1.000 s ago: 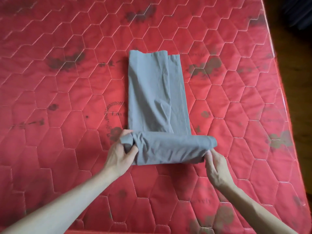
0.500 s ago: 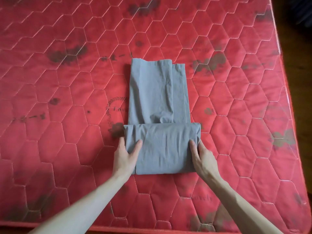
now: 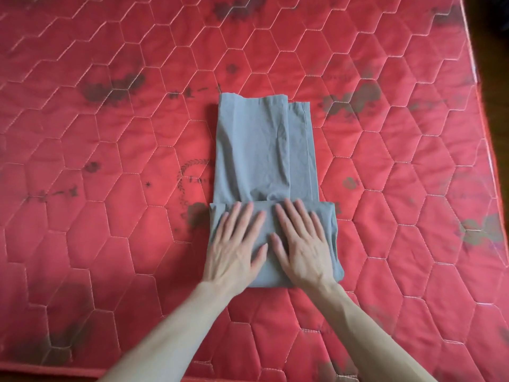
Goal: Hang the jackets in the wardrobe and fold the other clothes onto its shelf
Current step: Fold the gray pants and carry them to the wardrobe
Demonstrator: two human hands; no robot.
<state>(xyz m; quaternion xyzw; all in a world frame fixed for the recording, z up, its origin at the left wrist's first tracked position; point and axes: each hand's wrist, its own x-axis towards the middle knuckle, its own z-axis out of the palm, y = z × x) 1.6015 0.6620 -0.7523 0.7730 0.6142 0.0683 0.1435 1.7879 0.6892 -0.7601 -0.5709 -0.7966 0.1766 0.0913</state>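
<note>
A grey garment [image 3: 261, 150] lies on the red quilted mattress [image 3: 110, 230], folded into a long narrow strip. Its near end is doubled over into a thicker band. My left hand [image 3: 234, 246] lies flat on the left half of that band, palm down, fingers spread. Beside it, my right hand [image 3: 300, 244] presses the right half the same way. The two thumbs almost touch at the middle. Neither hand grips the cloth. No wardrobe or jacket is in view.
The mattress fills nearly the whole view and carries dark stains. Its right edge [image 3: 480, 111] runs along a dark floor strip, and its near edge [image 3: 82, 373] is at the bottom of the view.
The hands folded the garment's near end over, let go of its two sides, and moved inward to lie flat on top of the fold.
</note>
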